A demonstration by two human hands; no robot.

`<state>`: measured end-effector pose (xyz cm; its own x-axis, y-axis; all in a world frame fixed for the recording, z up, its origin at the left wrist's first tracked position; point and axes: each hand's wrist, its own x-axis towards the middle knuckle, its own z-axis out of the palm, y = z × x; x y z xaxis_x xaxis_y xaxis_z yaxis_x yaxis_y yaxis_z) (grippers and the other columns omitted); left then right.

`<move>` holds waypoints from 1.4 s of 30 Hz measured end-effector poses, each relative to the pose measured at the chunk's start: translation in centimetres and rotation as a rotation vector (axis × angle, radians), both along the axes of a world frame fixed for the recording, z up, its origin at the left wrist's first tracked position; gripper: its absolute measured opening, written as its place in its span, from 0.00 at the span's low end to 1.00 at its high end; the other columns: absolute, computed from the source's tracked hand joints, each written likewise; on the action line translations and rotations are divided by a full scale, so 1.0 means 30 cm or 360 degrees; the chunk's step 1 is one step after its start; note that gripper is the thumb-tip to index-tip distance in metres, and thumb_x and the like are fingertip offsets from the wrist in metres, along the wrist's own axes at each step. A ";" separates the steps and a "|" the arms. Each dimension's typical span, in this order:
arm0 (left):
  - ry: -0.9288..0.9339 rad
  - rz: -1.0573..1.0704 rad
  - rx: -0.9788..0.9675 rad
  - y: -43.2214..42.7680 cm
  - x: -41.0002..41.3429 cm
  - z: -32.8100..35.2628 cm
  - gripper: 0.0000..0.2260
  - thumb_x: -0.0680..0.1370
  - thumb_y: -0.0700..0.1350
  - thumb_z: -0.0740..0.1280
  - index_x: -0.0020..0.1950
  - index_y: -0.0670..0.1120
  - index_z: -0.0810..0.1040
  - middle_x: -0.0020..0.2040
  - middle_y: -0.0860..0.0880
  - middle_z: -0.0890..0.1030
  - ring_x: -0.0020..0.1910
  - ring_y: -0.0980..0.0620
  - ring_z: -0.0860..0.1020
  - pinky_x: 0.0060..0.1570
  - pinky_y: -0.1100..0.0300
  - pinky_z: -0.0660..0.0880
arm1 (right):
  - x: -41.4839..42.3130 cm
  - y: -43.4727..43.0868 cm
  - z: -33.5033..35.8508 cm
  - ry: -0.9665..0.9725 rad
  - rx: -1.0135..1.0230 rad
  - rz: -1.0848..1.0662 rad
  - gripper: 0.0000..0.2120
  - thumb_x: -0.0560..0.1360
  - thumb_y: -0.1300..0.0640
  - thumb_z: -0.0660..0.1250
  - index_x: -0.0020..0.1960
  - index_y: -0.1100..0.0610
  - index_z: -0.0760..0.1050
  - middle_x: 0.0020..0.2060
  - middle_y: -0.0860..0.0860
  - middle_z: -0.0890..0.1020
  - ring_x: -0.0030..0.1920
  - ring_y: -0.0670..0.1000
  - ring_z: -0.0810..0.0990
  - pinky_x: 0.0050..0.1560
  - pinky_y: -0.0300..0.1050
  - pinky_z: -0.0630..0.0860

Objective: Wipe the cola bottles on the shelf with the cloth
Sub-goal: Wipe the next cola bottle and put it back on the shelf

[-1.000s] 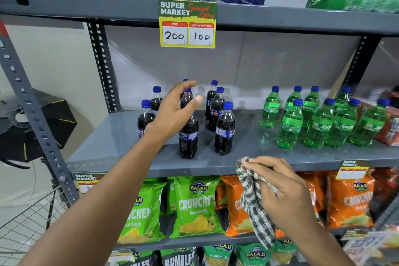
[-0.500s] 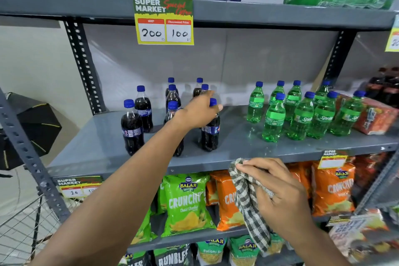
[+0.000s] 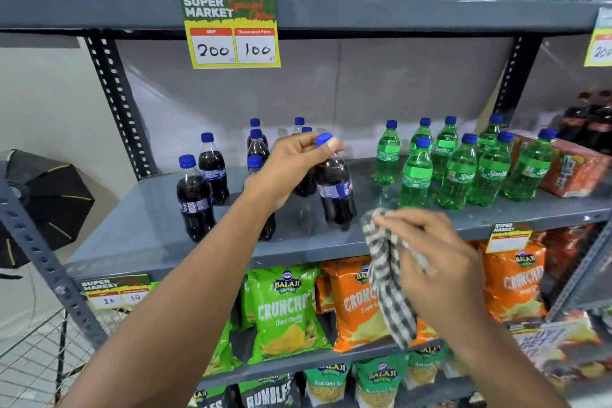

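Note:
Several dark cola bottles with blue caps stand on the grey shelf [image 3: 139,228]. My left hand [image 3: 291,166] grips the neck of one cola bottle [image 3: 336,195] just under its cap and holds it tilted near the shelf's front. Two more cola bottles [image 3: 195,205] stand to the left, others behind my hand. My right hand [image 3: 437,265] holds a black-and-white checked cloth [image 3: 390,288] bunched up, just right of and below the held bottle, in front of the shelf edge. The cloth hangs down over the snack bags.
Green Sprite bottles [image 3: 460,172] crowd the shelf's right half beside an orange pack [image 3: 576,172]. A price tag [image 3: 231,31] hangs from the upper shelf. Green and orange snack bags [image 3: 284,311] fill the shelf below. A perforated upright [image 3: 116,99] stands at left, a wire basket [image 3: 33,361] lower left.
My left hand moved from the middle bottles to the right front cola bottle, gripped its neck and tipped it. My right hand rose with the cloth toward that bottle.

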<state>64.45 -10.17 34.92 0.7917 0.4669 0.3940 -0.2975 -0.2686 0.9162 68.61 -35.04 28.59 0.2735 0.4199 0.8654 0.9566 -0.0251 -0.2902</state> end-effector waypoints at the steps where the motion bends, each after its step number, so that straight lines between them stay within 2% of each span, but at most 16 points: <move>1: -0.0018 -0.0060 -0.0032 -0.012 -0.008 0.012 0.09 0.75 0.52 0.74 0.52 0.50 0.87 0.55 0.47 0.88 0.59 0.48 0.84 0.60 0.55 0.79 | 0.009 0.008 0.042 -0.0018 0.0010 -0.0040 0.30 0.65 0.80 0.68 0.62 0.58 0.79 0.53 0.47 0.77 0.52 0.54 0.80 0.56 0.40 0.78; 4: -0.0012 -0.0222 -0.0124 -0.062 -0.014 0.032 0.09 0.77 0.50 0.73 0.52 0.47 0.87 0.55 0.45 0.87 0.59 0.46 0.83 0.62 0.49 0.78 | 0.030 0.054 0.168 0.0004 -0.0026 -0.0142 0.25 0.68 0.77 0.67 0.61 0.59 0.81 0.53 0.50 0.80 0.54 0.56 0.79 0.58 0.47 0.76; 6: -0.0029 -0.0313 -0.0201 -0.098 -0.016 0.036 0.09 0.78 0.48 0.72 0.52 0.44 0.86 0.51 0.44 0.88 0.52 0.47 0.85 0.54 0.53 0.81 | 0.027 0.086 0.230 -0.0060 -0.0076 -0.0179 0.25 0.69 0.77 0.67 0.61 0.59 0.82 0.51 0.55 0.82 0.53 0.58 0.78 0.57 0.51 0.76; 8: -0.0076 -0.0397 -0.0321 -0.130 -0.027 0.044 0.09 0.79 0.46 0.71 0.53 0.42 0.85 0.46 0.45 0.88 0.46 0.49 0.86 0.46 0.57 0.81 | 0.019 0.105 0.269 -0.0183 -0.0110 -0.0191 0.23 0.69 0.77 0.67 0.60 0.60 0.82 0.49 0.56 0.82 0.51 0.60 0.78 0.54 0.49 0.76; 10: -0.0130 -0.0450 -0.0417 -0.150 -0.044 0.051 0.09 0.80 0.47 0.69 0.52 0.42 0.85 0.44 0.46 0.88 0.44 0.49 0.85 0.46 0.57 0.81 | 0.008 0.113 0.284 -0.0302 -0.0146 -0.0197 0.22 0.68 0.76 0.68 0.59 0.62 0.82 0.48 0.56 0.82 0.49 0.60 0.77 0.52 0.45 0.73; 12: -0.0141 -0.0476 -0.0472 -0.163 -0.063 0.060 0.11 0.81 0.48 0.67 0.51 0.42 0.85 0.44 0.45 0.87 0.44 0.49 0.85 0.46 0.56 0.81 | -0.001 0.112 0.288 -0.0411 -0.0150 -0.0184 0.21 0.69 0.76 0.67 0.59 0.63 0.81 0.48 0.57 0.81 0.48 0.60 0.77 0.51 0.47 0.75; 16: -0.0088 -0.0499 -0.0587 -0.177 -0.095 0.074 0.18 0.80 0.53 0.69 0.58 0.39 0.81 0.47 0.42 0.84 0.45 0.46 0.84 0.46 0.55 0.81 | -0.025 0.100 0.294 -0.0601 -0.0188 -0.0160 0.18 0.70 0.76 0.64 0.57 0.65 0.81 0.48 0.57 0.81 0.46 0.61 0.76 0.48 0.50 0.76; 20: -0.0064 -0.0528 -0.0613 -0.190 -0.102 0.073 0.12 0.81 0.51 0.68 0.49 0.43 0.82 0.39 0.46 0.82 0.36 0.51 0.82 0.36 0.61 0.78 | -0.091 0.100 0.290 -0.0801 -0.0383 -0.0116 0.16 0.70 0.72 0.58 0.51 0.65 0.81 0.48 0.56 0.81 0.45 0.60 0.75 0.49 0.53 0.76; 22: -0.0098 -0.0479 -0.0632 -0.196 -0.101 0.072 0.12 0.79 0.51 0.70 0.49 0.42 0.82 0.43 0.43 0.85 0.41 0.50 0.84 0.39 0.60 0.80 | -0.124 0.100 0.277 -0.0933 -0.0572 -0.0129 0.18 0.71 0.69 0.53 0.49 0.64 0.80 0.46 0.57 0.80 0.44 0.59 0.74 0.48 0.54 0.76; 25: -0.0197 -0.0358 -0.0657 -0.194 -0.097 0.070 0.14 0.77 0.51 0.72 0.49 0.40 0.84 0.50 0.39 0.87 0.53 0.47 0.85 0.49 0.59 0.81 | -0.157 0.088 0.233 -0.1058 -0.0753 -0.0154 0.17 0.75 0.68 0.52 0.48 0.62 0.80 0.44 0.55 0.79 0.42 0.58 0.72 0.44 0.54 0.75; 28: -0.0261 -0.0288 -0.0608 -0.187 -0.093 0.077 0.11 0.77 0.50 0.71 0.48 0.41 0.84 0.48 0.41 0.88 0.53 0.47 0.86 0.52 0.58 0.82 | -0.169 0.068 0.172 -0.1126 -0.0878 -0.0129 0.16 0.74 0.67 0.53 0.46 0.60 0.79 0.42 0.53 0.76 0.43 0.57 0.72 0.44 0.54 0.76; 32: -0.0243 -0.0153 -0.0479 -0.178 -0.094 0.085 0.09 0.79 0.47 0.71 0.50 0.41 0.83 0.47 0.43 0.88 0.53 0.47 0.86 0.47 0.59 0.81 | -0.168 0.042 0.116 -0.1022 -0.1059 -0.0041 0.19 0.69 0.64 0.50 0.45 0.57 0.80 0.43 0.51 0.77 0.44 0.55 0.74 0.43 0.51 0.79; 35: -0.0206 -0.0089 -0.0478 -0.172 -0.097 0.070 0.09 0.80 0.46 0.70 0.50 0.40 0.84 0.49 0.43 0.88 0.54 0.46 0.85 0.49 0.58 0.81 | -0.121 0.030 0.164 -0.0775 -0.0818 0.0069 0.21 0.67 0.63 0.52 0.51 0.58 0.81 0.47 0.51 0.80 0.46 0.55 0.75 0.47 0.48 0.79; 38: -0.0181 -0.0112 -0.0499 -0.175 -0.107 0.066 0.12 0.80 0.47 0.70 0.53 0.37 0.83 0.48 0.41 0.86 0.49 0.45 0.84 0.50 0.54 0.81 | -0.037 0.054 0.295 -0.0628 -0.0309 -0.0050 0.20 0.68 0.73 0.59 0.54 0.62 0.81 0.48 0.56 0.81 0.46 0.57 0.73 0.51 0.41 0.70; 40: -0.0190 -0.0172 -0.0520 -0.181 -0.115 0.074 0.13 0.80 0.49 0.71 0.53 0.39 0.84 0.45 0.43 0.86 0.45 0.46 0.83 0.47 0.55 0.81 | -0.026 0.085 0.353 -0.0635 -0.0241 -0.0105 0.18 0.70 0.76 0.62 0.54 0.63 0.82 0.48 0.57 0.81 0.45 0.60 0.74 0.50 0.44 0.72; 42: -0.0209 -0.0227 -0.0578 -0.189 -0.118 0.090 0.11 0.80 0.49 0.70 0.51 0.41 0.84 0.43 0.44 0.87 0.42 0.48 0.84 0.42 0.58 0.81 | -0.054 0.117 0.347 -0.0799 -0.0310 -0.0078 0.17 0.71 0.73 0.58 0.52 0.64 0.82 0.48 0.58 0.82 0.44 0.61 0.75 0.48 0.51 0.75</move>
